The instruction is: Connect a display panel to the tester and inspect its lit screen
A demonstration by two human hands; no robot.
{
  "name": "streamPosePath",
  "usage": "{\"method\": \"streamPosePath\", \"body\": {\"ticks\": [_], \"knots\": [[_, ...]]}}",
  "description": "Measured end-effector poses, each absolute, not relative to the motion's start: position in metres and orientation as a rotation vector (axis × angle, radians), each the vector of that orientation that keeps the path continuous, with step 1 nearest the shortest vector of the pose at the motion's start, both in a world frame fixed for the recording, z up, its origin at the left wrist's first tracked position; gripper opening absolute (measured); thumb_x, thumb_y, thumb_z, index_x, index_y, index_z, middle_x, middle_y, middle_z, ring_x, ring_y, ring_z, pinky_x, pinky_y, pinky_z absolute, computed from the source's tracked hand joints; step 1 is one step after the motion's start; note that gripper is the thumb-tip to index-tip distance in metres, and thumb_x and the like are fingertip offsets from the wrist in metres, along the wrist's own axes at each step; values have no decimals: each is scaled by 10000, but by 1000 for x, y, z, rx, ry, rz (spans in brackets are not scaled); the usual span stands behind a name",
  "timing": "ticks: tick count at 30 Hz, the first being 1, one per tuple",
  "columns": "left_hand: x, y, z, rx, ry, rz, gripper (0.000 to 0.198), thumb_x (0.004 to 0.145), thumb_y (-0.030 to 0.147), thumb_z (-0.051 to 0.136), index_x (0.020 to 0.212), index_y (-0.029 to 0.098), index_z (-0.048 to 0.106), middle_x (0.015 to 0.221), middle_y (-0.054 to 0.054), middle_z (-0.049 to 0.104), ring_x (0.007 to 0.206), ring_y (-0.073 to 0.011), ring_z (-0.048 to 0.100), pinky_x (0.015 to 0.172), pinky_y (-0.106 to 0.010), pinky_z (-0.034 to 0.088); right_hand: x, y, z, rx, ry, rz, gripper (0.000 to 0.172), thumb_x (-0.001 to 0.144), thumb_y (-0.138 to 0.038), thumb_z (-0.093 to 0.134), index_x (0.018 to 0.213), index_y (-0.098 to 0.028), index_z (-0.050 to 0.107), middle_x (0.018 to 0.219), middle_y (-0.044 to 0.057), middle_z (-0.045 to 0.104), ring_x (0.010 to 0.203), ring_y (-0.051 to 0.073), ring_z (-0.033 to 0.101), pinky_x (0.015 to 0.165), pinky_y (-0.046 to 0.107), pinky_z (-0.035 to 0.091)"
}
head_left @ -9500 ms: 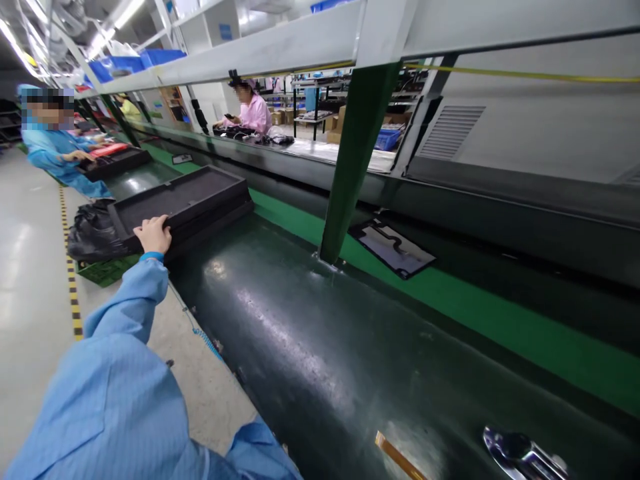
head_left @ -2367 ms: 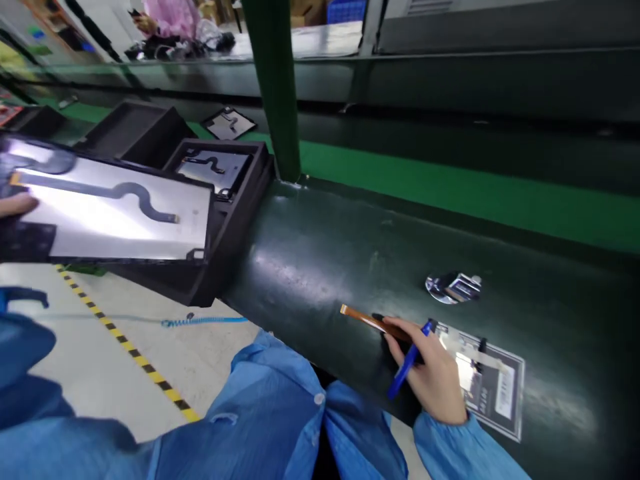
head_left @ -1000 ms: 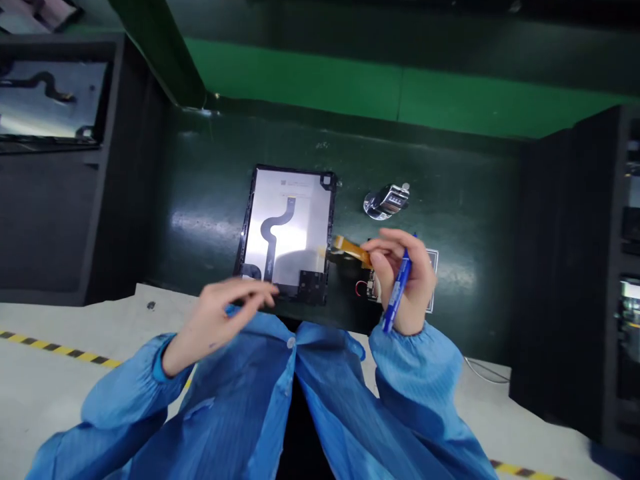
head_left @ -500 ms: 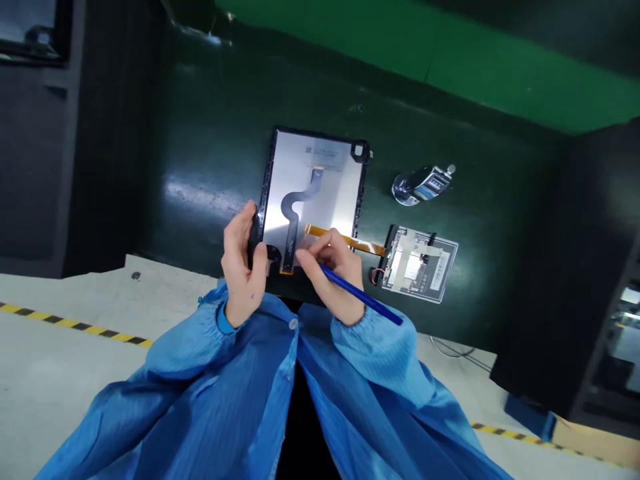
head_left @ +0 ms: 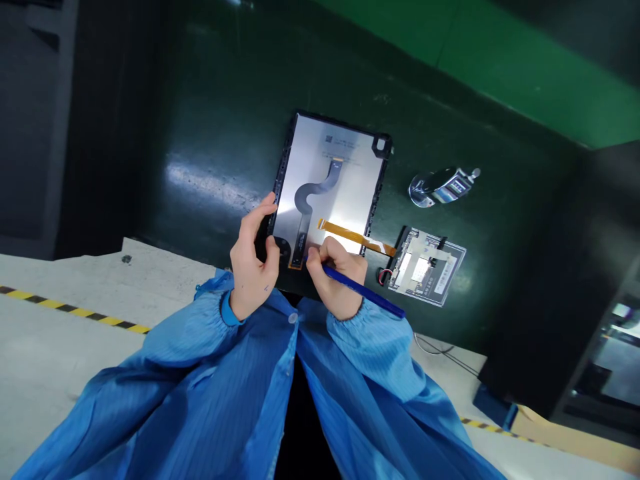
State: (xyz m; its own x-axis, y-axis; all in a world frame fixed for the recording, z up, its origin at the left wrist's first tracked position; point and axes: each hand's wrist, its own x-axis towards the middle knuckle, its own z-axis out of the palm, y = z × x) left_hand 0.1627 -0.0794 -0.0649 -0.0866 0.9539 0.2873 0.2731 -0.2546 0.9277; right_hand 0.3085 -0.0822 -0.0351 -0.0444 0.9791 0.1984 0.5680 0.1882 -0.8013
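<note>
A display panel point(head_left: 333, 177) with a silvery back and a dark curved flex cable lies face down on the dark green belt point(head_left: 210, 133). My left hand point(head_left: 253, 263) grips its near left corner, thumb on the back. My right hand point(head_left: 335, 273) is closed on a blue pen point(head_left: 365, 292) and presses its fingertips at the panel's near edge, by the flex cable's end. An orange flat cable point(head_left: 350, 235) runs from there to a small circuit board point(head_left: 425, 267) on the right.
A chrome hand tally counter point(head_left: 443, 185) lies beyond the circuit board. Dark foam trays stand at the left point(head_left: 60, 120) and right point(head_left: 590, 267). A green strip point(head_left: 500, 73) borders the belt's far side. The floor below has a yellow-black line point(head_left: 75, 313).
The panel came out of the left tray onto the belt before me. My left hand has taken its corner, and my right hand with pen and orange cable has moved onto its near edge.
</note>
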Motion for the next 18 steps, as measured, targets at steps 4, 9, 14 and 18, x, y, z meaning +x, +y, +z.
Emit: {"method": "streamPosePath", "body": {"ticks": [4,9,14,18], "knots": [[161,-80,-66,1561,1365,1363,389,982,184,449,1368,221,473,1468,-120,532,1399,-257,476,1182,-484,378,308,-85,-37,-1494,-1656,700,332,866,-171,551,604,-209,352,495,-88,335,418,63,343,458,206,313],[149,-60,-32,1839,1481,1144,350,923,140,484,1260,190,565,1333,-113,613,1278,-276,553,1115,-474,440,342,-83,-30,-1522,-1328,641,230,879,-283,665,725,-218,506,642,-54,539,541,103,508,531,221,413],[150,6,-4,2069,1279,825,209,886,174,550,1050,207,674,1038,-79,663,1058,-304,600,1032,-528,451,406,-70,-20,-1690,-1620,551,161,973,-301,530,1009,-225,667,898,31,699,819,197,656,744,321,486],[177,60,-22,2108,1121,846,167,828,354,695,832,190,666,944,-105,626,1081,-372,578,1047,-614,390,429,-56,-22,-1636,-1907,750,180,911,-352,653,833,-208,579,779,-5,679,623,138,583,635,264,426]]}}
